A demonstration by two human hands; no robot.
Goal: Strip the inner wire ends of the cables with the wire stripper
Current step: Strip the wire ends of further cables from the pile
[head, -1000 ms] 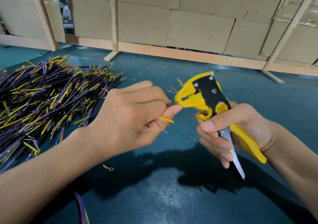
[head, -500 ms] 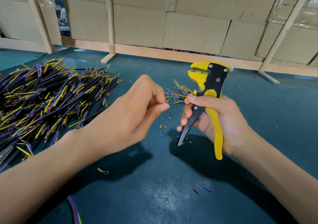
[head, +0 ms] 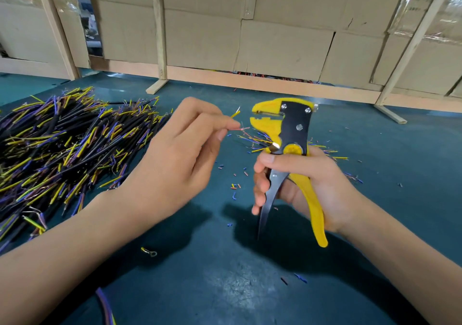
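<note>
Stripper count was one: a yellow-and-black wire stripper (head: 291, 134), gripped upright by the right hand (head: 300, 182); the left hand (head: 175, 159) pinched two inner wires (head: 240, 128), yellow and pink, beside its head.

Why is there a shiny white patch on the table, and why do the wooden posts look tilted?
Head view: the white patch is lamp glare on the table; dark hand shadows lie beside it; the wide lens tilts the wooden posts; the left hand looks slightly motion-blurred.
</note>
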